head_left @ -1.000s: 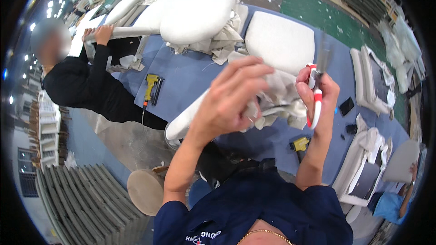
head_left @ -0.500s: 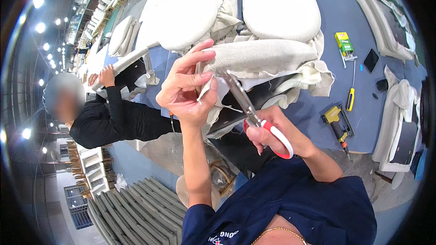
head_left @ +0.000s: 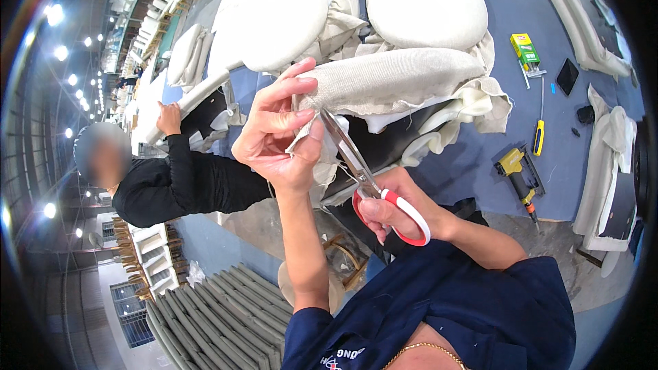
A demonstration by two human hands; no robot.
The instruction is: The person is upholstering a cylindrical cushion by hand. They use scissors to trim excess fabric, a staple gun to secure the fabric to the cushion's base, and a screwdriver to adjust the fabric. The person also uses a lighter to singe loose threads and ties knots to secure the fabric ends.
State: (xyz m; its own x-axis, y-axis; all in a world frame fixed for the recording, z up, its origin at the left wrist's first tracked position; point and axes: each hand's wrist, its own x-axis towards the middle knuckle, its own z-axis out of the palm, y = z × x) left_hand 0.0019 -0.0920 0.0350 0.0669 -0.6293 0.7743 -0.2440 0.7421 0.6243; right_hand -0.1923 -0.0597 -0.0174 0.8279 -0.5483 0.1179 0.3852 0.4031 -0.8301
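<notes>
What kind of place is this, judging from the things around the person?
Probably an upholstery or furniture workshop. Padded seat cushions lie on a blue worktable, a yellow staple gun rests there, and the right hand works scissors into beige fabric pinched by the left hand.

Blue tabletop [head_left: 480, 157] carrying pale upholstered cushions [head_left: 425, 3] far centre and fabric-covered armrest [head_left: 391, 79] nearer. At right: yellow staple gun [head_left: 519, 171], yellow-handled screwdriver [head_left: 539, 130], small yellow-green box [head_left: 524, 49], dark phone [head_left: 567, 76].
</notes>
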